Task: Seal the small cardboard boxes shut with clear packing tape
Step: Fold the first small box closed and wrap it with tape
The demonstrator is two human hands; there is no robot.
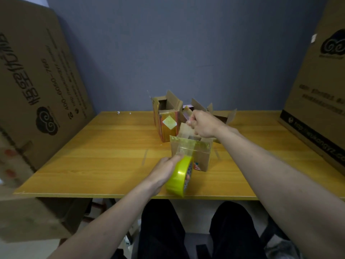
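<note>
A small cardboard box (202, 158) stands near the middle of the wooden table (93, 156). My left hand (165, 170) grips a yellowish roll of clear tape (180, 179) just in front of the box. A strip of tape (184, 144) runs from the roll up over the box's top. My right hand (202, 123) is closed behind the box, pinching the far end of the strip. A second small box (168, 118) with open flaps stands behind, and a third open box (224, 114) is partly hidden by my right hand.
Large printed cardboard sheets lean at the left (37, 81) and right (317, 81) sides of the table. A grey wall rises behind. My dark-trousered legs (162, 230) show below the table's front edge.
</note>
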